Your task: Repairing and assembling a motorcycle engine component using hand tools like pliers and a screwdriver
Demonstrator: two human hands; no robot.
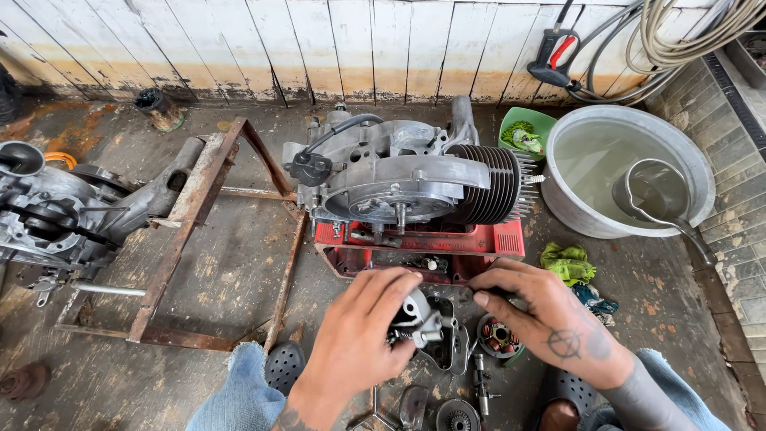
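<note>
Left hand (359, 335) wrapped around a small metal part (420, 319), low on the floor before the engine (407, 175). Right hand (550, 315) pinching something at its fingertips, hidden. Probably dense, rigid, greasy: best gripped around the body, firmly.

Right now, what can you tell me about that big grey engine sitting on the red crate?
The engine is a grey cast-metal block, worn and grimy, lying on its side on a red plastic crate. Dark cooling fins ring the cylinder at its right end. A rounded cover with bolts faces the camera, and a black cable loops over the top. Neither hand touches it.
</note>
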